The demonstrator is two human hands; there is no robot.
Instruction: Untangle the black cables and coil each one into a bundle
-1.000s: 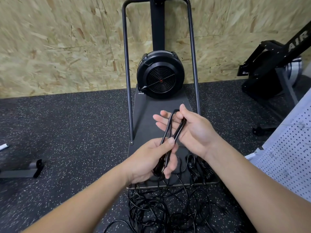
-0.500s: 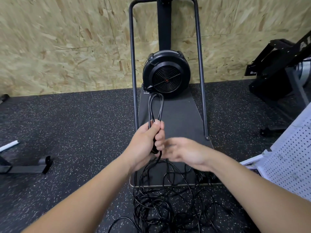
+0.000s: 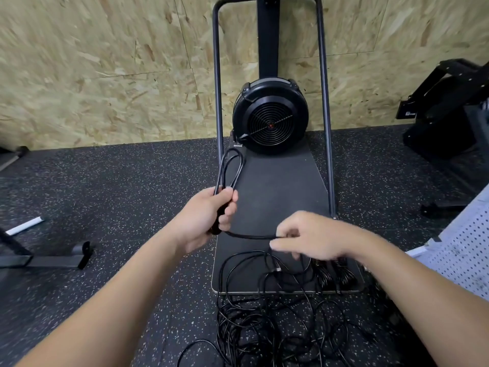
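Fan housing sits at rear of platform, w/ wall behind. Left hand is above platform's left edge, gripping cable loops that stick up. Right hand is to its right, nearer the camera; cable strand runs btwn them. Tangled cables lie on floor in front, partly over platform's front edge. Pegboard at far right.

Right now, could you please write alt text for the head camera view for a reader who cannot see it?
A left hand grips a few loops of black cable while the right hand pinches its free length. Below, a tangled cable pile spills from a fan machine's platform onto speckled floor.
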